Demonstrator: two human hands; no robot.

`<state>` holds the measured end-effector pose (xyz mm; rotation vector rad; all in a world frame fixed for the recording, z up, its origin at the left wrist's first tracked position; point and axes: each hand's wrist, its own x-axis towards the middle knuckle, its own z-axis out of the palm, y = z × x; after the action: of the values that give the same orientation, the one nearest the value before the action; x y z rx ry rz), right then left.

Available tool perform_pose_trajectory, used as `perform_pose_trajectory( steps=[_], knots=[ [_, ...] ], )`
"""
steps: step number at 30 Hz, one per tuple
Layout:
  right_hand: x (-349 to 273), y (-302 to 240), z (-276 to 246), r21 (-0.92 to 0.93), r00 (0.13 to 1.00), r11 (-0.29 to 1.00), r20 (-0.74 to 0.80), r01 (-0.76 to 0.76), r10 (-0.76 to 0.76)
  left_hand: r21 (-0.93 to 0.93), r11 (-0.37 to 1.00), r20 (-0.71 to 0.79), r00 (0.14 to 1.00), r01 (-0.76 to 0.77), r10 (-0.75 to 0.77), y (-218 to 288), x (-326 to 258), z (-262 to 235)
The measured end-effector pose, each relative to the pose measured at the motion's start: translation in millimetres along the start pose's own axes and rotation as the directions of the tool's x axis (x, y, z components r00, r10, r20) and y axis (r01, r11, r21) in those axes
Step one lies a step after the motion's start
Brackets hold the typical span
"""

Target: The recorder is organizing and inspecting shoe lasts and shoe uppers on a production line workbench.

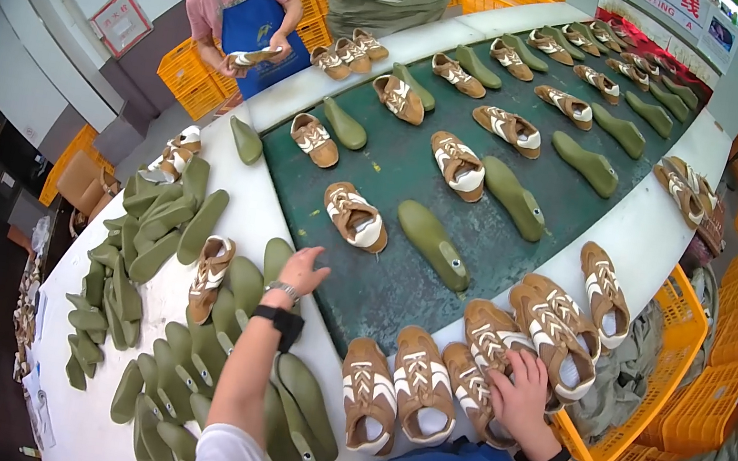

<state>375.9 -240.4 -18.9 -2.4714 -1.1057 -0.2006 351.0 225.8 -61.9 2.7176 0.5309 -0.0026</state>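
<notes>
My left hand [302, 270] reaches out over the white table edge beside the dark green conveyor belt [380, 281], fingers apart and holding nothing. It is nearest a green shoe last [276, 259] and a brown-and-white shoe [356, 216] on the belt. My right hand [519, 396] rests on a brown-and-white shoe [488, 344] in the row along the near table edge, fingers curled over it. More shoes of the same kind [422, 384] lie beside it.
Pairs of shoes and green lasts [433, 244] run up the belt. A heap of green lasts [157, 226] covers the white table on the left. A person in a blue apron [249, 14] holds a shoe at the far end. Orange crates [699, 399] stand on the right.
</notes>
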Motion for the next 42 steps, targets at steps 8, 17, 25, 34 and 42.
perform_pose_trajectory(
  steps=[8,17,25,34,42],
  knots=[
    [-3.5,0.8,3.7,0.018,0.995,0.998,-0.072,0.066,-0.065,0.206,0.879,0.118,0.881,0.43,-0.459,-27.9,-92.8,-27.5],
    [-9.0,-1.6,4.9,-0.004,0.992,0.997,-0.099,0.076,-0.076,0.136,0.916,0.115,0.912,0.378,-0.394,60.5,-59.6,64.2],
    [-9.2,0.1,7.5,-0.004,0.989,0.998,-0.135,0.06,-0.06,0.099,0.877,0.114,0.87,0.469,-0.479,70.2,-67.6,61.9],
    [-17.1,7.3,11.2,0.0,0.982,0.998,-0.175,0.069,-0.068,-0.064,0.844,0.356,0.802,0.533,-0.479,73.9,-91.0,56.0],
    [-21.2,9.0,16.0,-0.006,0.978,0.997,-0.194,0.081,-0.081,0.169,0.979,0.262,0.963,-0.113,0.065,174.2,-157.3,7.1]
  ],
)
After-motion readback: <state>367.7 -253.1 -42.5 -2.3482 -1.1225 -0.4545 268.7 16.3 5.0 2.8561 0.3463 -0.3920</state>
